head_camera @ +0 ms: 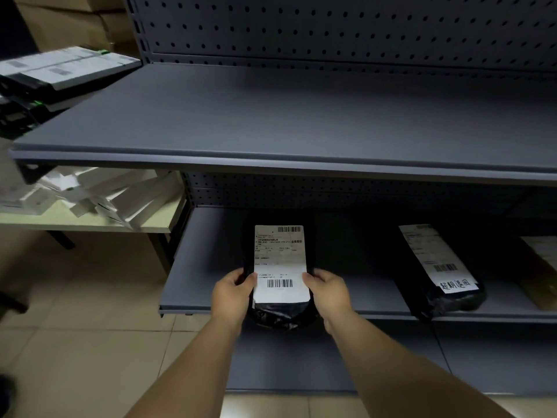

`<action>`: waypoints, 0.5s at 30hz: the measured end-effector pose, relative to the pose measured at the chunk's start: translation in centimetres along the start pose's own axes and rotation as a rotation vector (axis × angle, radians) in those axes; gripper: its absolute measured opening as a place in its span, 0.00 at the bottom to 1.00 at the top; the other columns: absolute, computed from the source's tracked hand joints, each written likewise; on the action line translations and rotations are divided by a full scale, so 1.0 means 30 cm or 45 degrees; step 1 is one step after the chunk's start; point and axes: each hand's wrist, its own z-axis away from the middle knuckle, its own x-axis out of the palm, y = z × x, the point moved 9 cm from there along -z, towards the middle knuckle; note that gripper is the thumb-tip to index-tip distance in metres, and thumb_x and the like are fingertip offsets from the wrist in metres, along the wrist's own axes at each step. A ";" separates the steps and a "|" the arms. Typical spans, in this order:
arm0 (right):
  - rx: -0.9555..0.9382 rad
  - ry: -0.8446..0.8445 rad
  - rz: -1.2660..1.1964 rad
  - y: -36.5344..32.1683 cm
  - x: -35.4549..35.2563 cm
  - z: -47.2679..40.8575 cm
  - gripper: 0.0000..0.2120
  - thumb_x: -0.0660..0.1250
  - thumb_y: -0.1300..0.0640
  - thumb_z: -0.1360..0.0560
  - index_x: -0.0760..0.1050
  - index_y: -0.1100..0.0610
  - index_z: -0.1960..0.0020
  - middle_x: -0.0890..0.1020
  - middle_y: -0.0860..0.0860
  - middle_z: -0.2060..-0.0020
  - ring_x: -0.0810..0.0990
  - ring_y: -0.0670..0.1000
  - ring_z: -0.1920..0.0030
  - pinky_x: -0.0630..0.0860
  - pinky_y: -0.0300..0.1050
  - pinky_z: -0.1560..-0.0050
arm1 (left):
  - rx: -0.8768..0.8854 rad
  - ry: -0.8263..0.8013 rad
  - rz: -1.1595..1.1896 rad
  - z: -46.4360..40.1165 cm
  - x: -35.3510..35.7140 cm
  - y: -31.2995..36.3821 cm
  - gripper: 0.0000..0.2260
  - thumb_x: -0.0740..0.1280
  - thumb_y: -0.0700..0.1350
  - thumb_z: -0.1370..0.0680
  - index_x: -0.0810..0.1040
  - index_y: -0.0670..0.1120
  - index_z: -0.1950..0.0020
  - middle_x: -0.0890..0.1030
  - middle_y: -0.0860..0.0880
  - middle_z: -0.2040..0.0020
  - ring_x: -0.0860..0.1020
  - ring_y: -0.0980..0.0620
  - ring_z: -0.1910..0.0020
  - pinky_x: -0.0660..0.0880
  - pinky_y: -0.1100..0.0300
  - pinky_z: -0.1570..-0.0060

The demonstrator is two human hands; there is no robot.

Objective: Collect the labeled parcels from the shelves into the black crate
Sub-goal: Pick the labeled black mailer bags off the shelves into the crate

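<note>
A grey metal shelving unit (301, 116) fills most of the frame, its pegboard back panel (331, 28) running across the top. The broad upper shelf spans the middle of the picture. Below it, the lower shelf (205, 267) runs from centre to the right edge. Pale floor tiles (84, 342) cover the lower left.

At the left edge, a cream table (90, 221) carries a loose heap of white flat boxes (99, 191), and above them, in the upper left, sits a stack of black-and-white boxes (60, 70) with brown cartons (66, 22) behind.

On the right part of the lower shelf lies a second black parcel (446, 282), label up, with handwritten characters near its front end. Just beyond it, at the right edge, a brown parcel (539, 267) is partly cut off.

In the lower centre, a black labeled parcel (280, 267) rests lengthwise on the lower shelf, its near end overhanging the front lip. Both forearms reach up from the bottom of the frame. The left hand (232, 294) grasps the parcel's left edge, thumb on the white label, and the right hand (328, 292) grips the right edge likewise.
</note>
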 end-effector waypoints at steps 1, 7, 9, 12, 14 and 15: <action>0.010 0.005 0.022 0.004 0.002 -0.012 0.11 0.66 0.60 0.24 0.79 0.62 0.43 0.81 0.46 0.63 0.80 0.51 0.56 0.77 0.50 0.45 | -0.021 0.000 0.006 -0.011 0.004 -0.009 0.15 0.67 0.42 0.23 0.76 0.40 0.36 0.82 0.43 0.46 0.80 0.45 0.48 0.76 0.46 0.43; 0.126 -0.002 0.079 0.058 0.024 -0.068 0.13 0.67 0.57 0.24 0.78 0.59 0.41 0.83 0.55 0.52 0.80 0.54 0.53 0.77 0.46 0.53 | -0.069 -0.012 -0.011 -0.057 0.023 -0.039 0.12 0.66 0.40 0.22 0.77 0.39 0.39 0.82 0.43 0.49 0.81 0.45 0.52 0.77 0.52 0.46; 0.149 -0.002 0.079 0.069 0.030 -0.080 0.13 0.67 0.57 0.23 0.78 0.60 0.41 0.83 0.55 0.52 0.79 0.53 0.55 0.73 0.42 0.57 | -0.093 -0.002 -0.016 -0.068 0.021 -0.047 0.14 0.66 0.40 0.22 0.76 0.38 0.38 0.82 0.41 0.46 0.80 0.43 0.49 0.76 0.48 0.43; 0.173 -0.002 0.072 0.078 0.037 -0.092 0.13 0.66 0.56 0.23 0.78 0.60 0.41 0.81 0.53 0.55 0.78 0.52 0.57 0.72 0.42 0.58 | -0.096 0.002 -0.033 -0.084 0.021 -0.053 0.13 0.66 0.40 0.22 0.77 0.38 0.39 0.82 0.42 0.49 0.80 0.44 0.50 0.77 0.51 0.44; 0.179 -0.006 0.066 0.082 0.040 -0.100 0.13 0.67 0.57 0.23 0.77 0.61 0.41 0.82 0.54 0.55 0.79 0.52 0.57 0.73 0.43 0.57 | -0.107 -0.003 -0.039 -0.092 0.024 -0.059 0.15 0.66 0.41 0.22 0.76 0.38 0.37 0.81 0.42 0.46 0.80 0.44 0.48 0.76 0.50 0.42; 0.171 -0.007 0.064 0.083 0.040 -0.103 0.13 0.67 0.57 0.23 0.77 0.62 0.41 0.82 0.55 0.53 0.80 0.53 0.55 0.74 0.43 0.55 | -0.119 -0.006 -0.040 -0.095 0.025 -0.063 0.16 0.67 0.41 0.23 0.75 0.38 0.36 0.81 0.41 0.43 0.79 0.43 0.46 0.75 0.49 0.41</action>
